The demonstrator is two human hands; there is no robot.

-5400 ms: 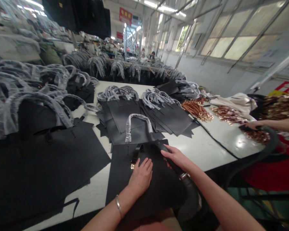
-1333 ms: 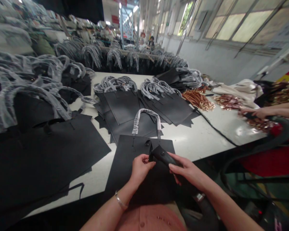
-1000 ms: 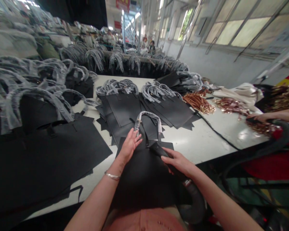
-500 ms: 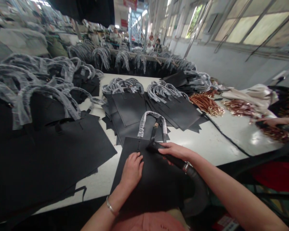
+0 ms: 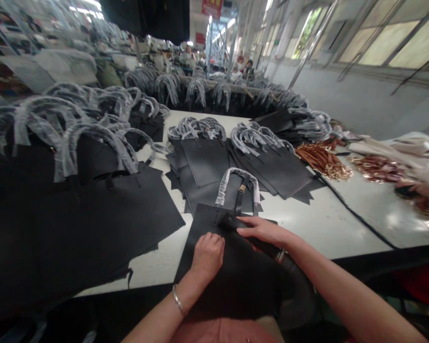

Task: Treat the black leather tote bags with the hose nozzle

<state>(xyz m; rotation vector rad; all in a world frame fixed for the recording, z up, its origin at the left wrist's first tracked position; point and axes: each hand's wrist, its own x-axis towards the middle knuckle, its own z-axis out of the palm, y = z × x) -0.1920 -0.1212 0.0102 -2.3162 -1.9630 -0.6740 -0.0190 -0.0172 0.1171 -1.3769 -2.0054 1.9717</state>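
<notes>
A: What shade is the nearest bag (image 5: 243, 286)?
B: Plain black; the wrap (image 5: 236, 174) on its handle is cloudy white, streaked with paler creases; the strap (image 5: 239, 204) is black too, with a gold-toned clasp (image 5: 242, 189).
A: And the tool (image 5: 257, 239)?
B: Also black; its band (image 5: 280, 256) is silvery, and so is the bracelet (image 5: 178, 299); the shirt (image 5: 218, 332) is dusty coral.
A: The bench (image 5: 296, 213)?
B: White, with bright glare; the stacked bags (image 5: 207, 159) are black; their wraps (image 5: 214, 127) look greyish-white.
A: Anything warmer?
B: Rust-brown straps (image 5: 320, 159) with gold-toned ends; a rosier brown bundle (image 5: 377, 167); cream cloth (image 5: 396, 148); a red sign (image 5: 211, 9) with yellow markings.
</notes>
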